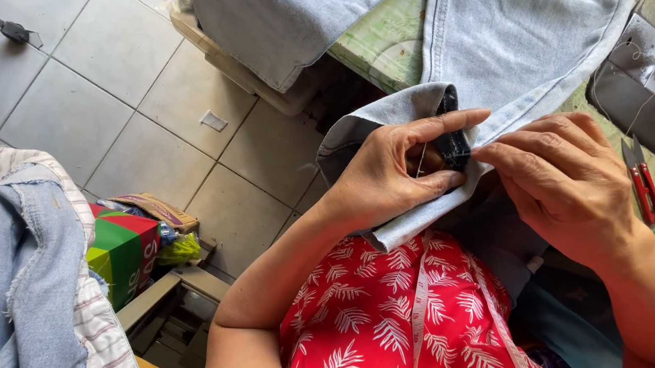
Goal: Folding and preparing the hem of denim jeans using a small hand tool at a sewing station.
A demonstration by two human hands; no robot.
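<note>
Your left hand [392, 169] is closed in a pinch on the folded edge of the pale blue denim garment [508, 29], thumb underneath and fingers curled over the top, with a dark patch of fabric [451, 142] showing at the fold just past your fingertips. Your right hand [564, 180] meets that same fold from the other side, fingers bent and tips pressed to the cloth; you grip the denim there, though whether a needle sits between the fingertips cannot be told. A thin thread seems to run by your left fingers. Hold the fold flat and taut between both pinches, I would judge, so the layers do not slip. Both wrists are bent inward, forearms converging above your lap, elbows out. The denim runs up from the fold and drapes over the green-topped work table [384, 35]. Beside the fold, to the right of your right hand, lie small red-handled thread snips [644, 185]. Below the fold, a white measuring tape [419, 302] hangs down your red leaf-print top [378, 327].
</note>
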